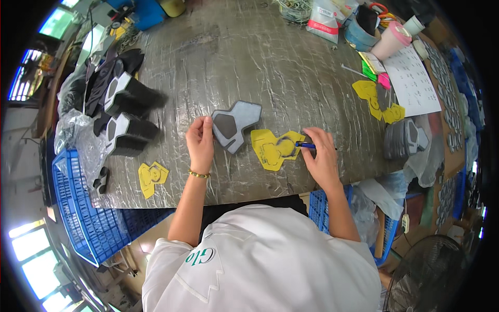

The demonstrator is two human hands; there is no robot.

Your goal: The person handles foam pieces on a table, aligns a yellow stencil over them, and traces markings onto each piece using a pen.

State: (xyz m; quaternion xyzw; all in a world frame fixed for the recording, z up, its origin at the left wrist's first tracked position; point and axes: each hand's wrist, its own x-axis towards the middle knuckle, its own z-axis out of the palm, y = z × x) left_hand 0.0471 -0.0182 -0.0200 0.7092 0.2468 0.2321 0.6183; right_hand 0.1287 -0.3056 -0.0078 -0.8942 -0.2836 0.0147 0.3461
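Observation:
Between the thumb and fingers of my left hand (199, 141) is the left edge of a flat grey angular piece (247, 115) with a dark polygon patch. My right hand (323, 158) is closed round a blue pen (306, 145), whose tip end points left over a yellow template (266, 151). This template lies on the table just right of and below the grey piece, with dark outlines and cut-out shapes in it. A smaller yellow template (152, 177) rests to the left of my left forearm.
Two stacks of grey-topped dark pieces (118, 130) stand at the left, beside a blue crate (86, 208). Another stack (397, 139) is at the right edge, near yellow templates (368, 93) and a written sheet (413, 83). A pink-lidded cup (391, 41) stands at the far right.

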